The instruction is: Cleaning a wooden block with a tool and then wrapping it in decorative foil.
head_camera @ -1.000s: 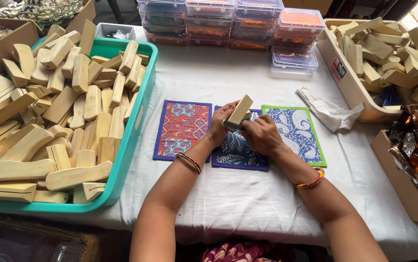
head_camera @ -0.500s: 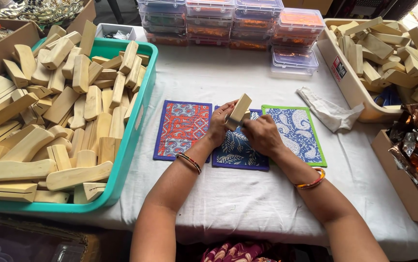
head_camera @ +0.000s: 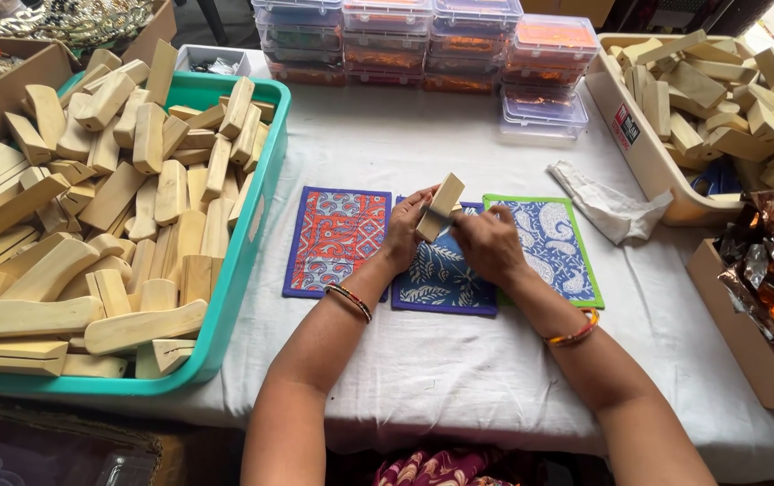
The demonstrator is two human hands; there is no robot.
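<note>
Over a table spread with a white cloth [head_camera: 459,378], both hands grip one pale rectangular wooden block [head_camera: 441,207] tilted above three patterned fabric mats [head_camera: 337,238], left hand [head_camera: 405,229] and right hand [head_camera: 487,241] fingers closed on it, between a teal plastic tray [head_camera: 252,243] and a cream crate [head_camera: 639,153] of similar blocks.

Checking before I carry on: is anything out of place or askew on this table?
Little stands out. A crumpled white cloth lies loose by the right-hand bin, and the wooden pieces are heaped unevenly in the teal tray. Both hands, left and right, hold one wooden block.
</note>
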